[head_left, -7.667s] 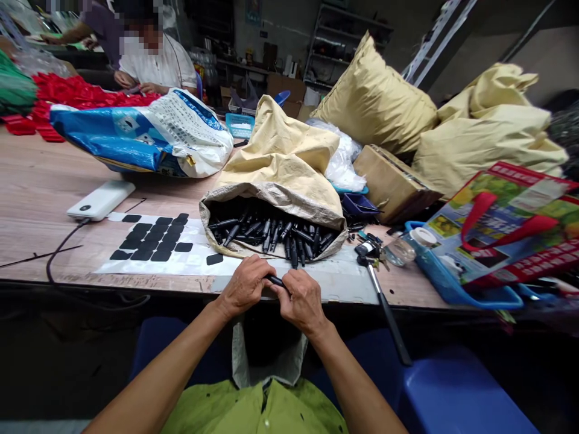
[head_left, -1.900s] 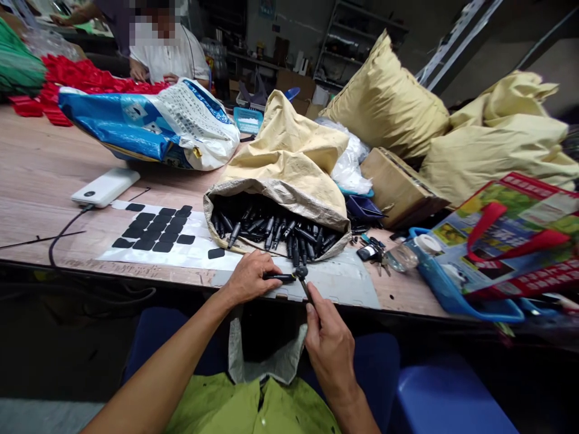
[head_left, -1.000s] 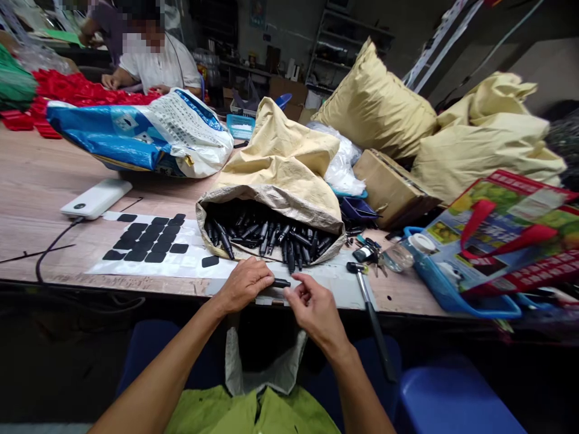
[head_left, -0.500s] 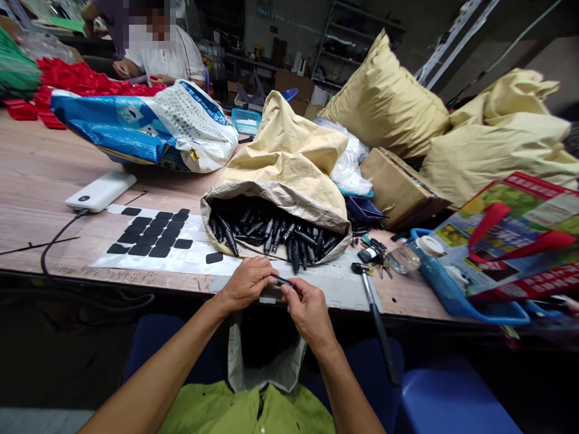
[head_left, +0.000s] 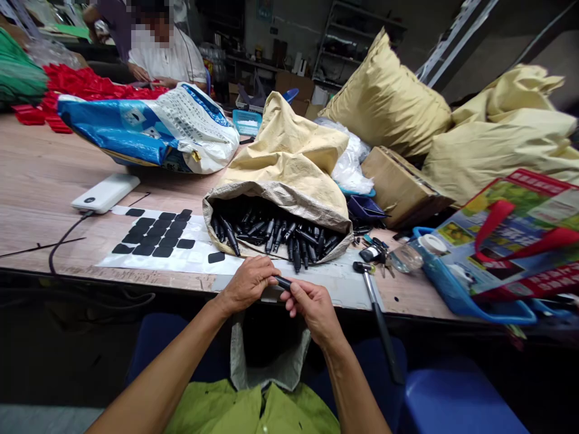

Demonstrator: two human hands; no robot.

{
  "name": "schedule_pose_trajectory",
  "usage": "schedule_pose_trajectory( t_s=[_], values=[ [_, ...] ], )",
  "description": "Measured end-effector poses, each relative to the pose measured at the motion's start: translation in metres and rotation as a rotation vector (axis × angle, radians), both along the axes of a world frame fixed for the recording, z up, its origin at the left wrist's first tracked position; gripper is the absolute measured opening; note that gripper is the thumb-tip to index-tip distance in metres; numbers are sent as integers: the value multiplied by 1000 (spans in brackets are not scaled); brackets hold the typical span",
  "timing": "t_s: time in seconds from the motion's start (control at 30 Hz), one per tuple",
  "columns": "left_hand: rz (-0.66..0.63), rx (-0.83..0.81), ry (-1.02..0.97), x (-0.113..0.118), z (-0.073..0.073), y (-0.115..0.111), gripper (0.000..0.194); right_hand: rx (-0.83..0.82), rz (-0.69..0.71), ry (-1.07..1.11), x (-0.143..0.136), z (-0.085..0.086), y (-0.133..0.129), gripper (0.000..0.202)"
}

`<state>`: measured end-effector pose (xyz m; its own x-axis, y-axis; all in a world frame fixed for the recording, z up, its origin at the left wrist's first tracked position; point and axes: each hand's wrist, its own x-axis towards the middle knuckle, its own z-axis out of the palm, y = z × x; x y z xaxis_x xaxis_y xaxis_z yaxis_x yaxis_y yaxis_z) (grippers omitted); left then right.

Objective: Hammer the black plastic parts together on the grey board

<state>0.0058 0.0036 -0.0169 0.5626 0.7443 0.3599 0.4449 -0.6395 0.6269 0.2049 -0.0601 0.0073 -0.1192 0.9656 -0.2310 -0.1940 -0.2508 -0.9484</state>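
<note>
A slim black pen-shaped part (head_left: 283,283) spans the gap between my two hands at the table's front edge. My left hand (head_left: 251,283) pinches its left end, and the fingertips of my right hand (head_left: 314,306) close on the right end. Just beyond them lies a cream sack (head_left: 289,154) with its mouth towards me, filled with several similar black parts (head_left: 271,232). Beneath my hands, a grey-white bag (head_left: 238,355) hangs open against my green shirt; its inside is dark. Left of the sack is a white sheet (head_left: 208,265) bearing rounded black patches (head_left: 165,242).
A hammer (head_left: 377,319) overhangs the table edge at right, near keys, a clear jar (head_left: 407,259) and a blue basket (head_left: 452,289). At left are a white power bank (head_left: 106,193) and a blue-white bag (head_left: 136,129). A person (head_left: 167,57) sits across the table.
My right hand has shifted slightly right and its lower fingers have loosened, so more of the black part shows between my hands. The view has swung slightly left.
</note>
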Motion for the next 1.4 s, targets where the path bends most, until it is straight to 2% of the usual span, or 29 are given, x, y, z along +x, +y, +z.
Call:
schedule_pose_trajectory(
  t_s=[0.2,0.37,0.5,0.57,0.67,0.8,0.9,1.13,1.4],
  values=[
    [-15,2,-24,0,1,1,25,-64,-15,110,-1,-1,0,42],
    [-17,-5,-66,0,1,2,25,-123,16,259,5,2,0,50],
    [-15,1,-72,0,0,1,26,-114,7,239,6,-1,-1,52],
    [-16,13,-57,0,-1,1,26,-58,-8,120,6,-3,-3,55],
    [-12,30,-12,1,0,0,25,104,-2,-204,6,-4,-7,55],
    [-7,49,22,1,1,-2,23,354,61,-638,8,1,-9,30],
    [-10,64,41,1,0,-2,23,452,106,-859,9,6,-6,23],
    [-21,97,68,2,-1,-3,20,566,80,-1113,1,3,-2,30],
    [-5,94,74,0,-1,-5,22,673,-55,-1201,-8,-8,-6,33]
  ],
)
